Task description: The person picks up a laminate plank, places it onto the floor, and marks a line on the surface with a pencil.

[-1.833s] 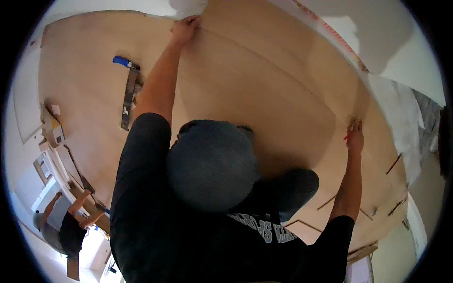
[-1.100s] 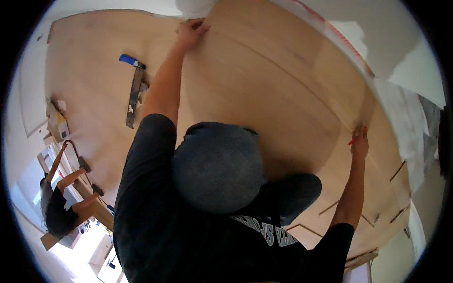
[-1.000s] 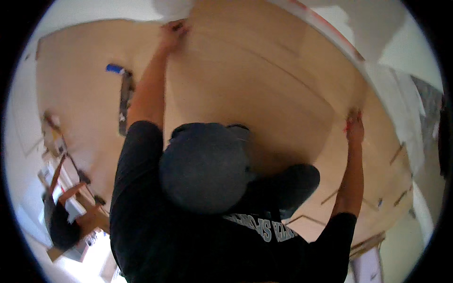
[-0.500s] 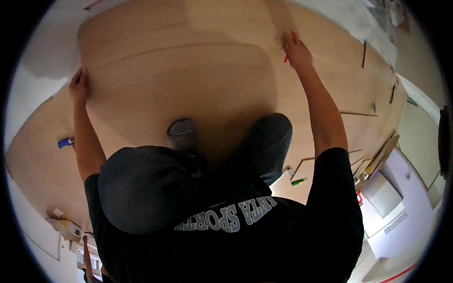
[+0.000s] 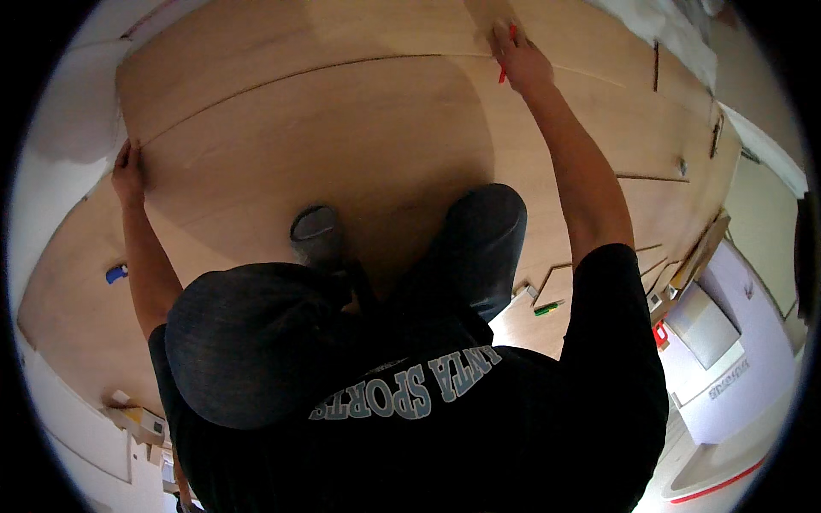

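Note:
My left hand [image 5: 129, 178] is at the left end of a long wood-grained plank [image 5: 308, 137], fingers curled against its end beside a thin seam. My right hand [image 5: 525, 61] rests farther right on the seam, gripping a thin red stick-like tool [image 5: 502, 75], probably a pencil. My knee [image 5: 483, 235] is bent over the planks below. A blue-handled tool [image 5: 116, 274] lies left of my left forearm, mostly hidden behind it.
A green slim tool [image 5: 547, 308] lies right of my knee among plank offcuts [image 5: 650, 178]. White sheeting [image 5: 684, 47] borders the boards at upper right. A cardboard box [image 5: 137, 419] sits lower left, near another person's arm [image 5: 180, 479], partly hidden. A purple-white panel [image 5: 744, 333] is at right.
The view has swung, so both hands appear higher or farther left. The red tool stays in my right hand. The other person has mostly left view behind my body.

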A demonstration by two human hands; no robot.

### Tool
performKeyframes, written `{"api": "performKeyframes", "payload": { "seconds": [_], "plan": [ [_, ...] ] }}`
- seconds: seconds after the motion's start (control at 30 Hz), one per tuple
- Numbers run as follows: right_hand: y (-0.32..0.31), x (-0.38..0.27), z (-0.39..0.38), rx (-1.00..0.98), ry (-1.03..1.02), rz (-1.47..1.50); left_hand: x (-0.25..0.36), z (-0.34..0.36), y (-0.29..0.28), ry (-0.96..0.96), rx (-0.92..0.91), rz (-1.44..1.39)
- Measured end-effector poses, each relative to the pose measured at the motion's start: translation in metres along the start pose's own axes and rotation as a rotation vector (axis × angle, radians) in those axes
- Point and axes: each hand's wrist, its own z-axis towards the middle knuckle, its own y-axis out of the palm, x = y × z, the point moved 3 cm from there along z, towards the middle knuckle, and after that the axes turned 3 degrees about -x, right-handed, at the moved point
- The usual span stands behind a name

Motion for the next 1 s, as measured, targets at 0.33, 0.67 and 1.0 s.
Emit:
{"api": "performKeyframes", "payload": {
  "seconds": [0.33,0.67,1.0],
  "plan": [
    [-0.003,-0.007,0.001,-0.066,-0.030,-0.118,0.011,-0.013,0.003,-0.027,-0.011,-0.078],
    [-0.044,-0.062,0.002,0.031,-0.300,1.175,-0.028,0.005,-0.018,-0.058,-0.022,-0.055],
    [0.012,-0.056,0.023,-0.106,-0.258,1.194,-0.022,0.000,-0.023,-0.123,-0.056,-0.082]
  ]
}}
